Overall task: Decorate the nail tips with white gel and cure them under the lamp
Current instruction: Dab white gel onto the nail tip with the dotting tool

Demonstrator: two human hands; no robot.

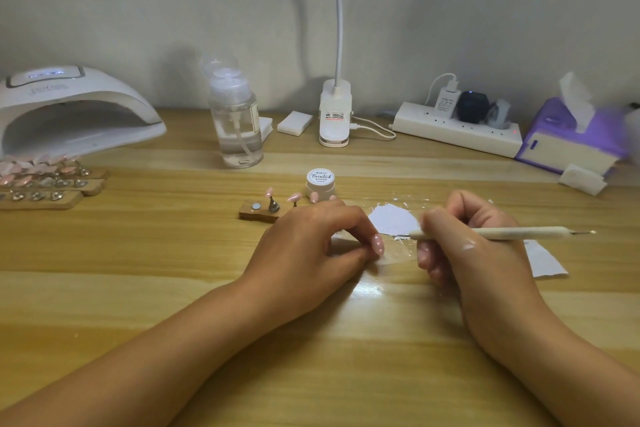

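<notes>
Pinching a pink oval nail tip (378, 244) between thumb and forefinger, left hand (311, 243); right hand (464, 250) grips a pale wooden dotting tool (512, 233), near white gel smear (391, 218).

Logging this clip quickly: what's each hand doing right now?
Left hand: pinches a pink nail tip.
Right hand: grips the dotting tool.

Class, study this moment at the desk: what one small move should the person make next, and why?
Probably ease the point of the dotting tool left onto the nail tip for another dot. The left hand pinches that pink tip, which already carries white dots. The right hand grips the tool, aimed at it across a small gap, beside the white gel patch.
</notes>
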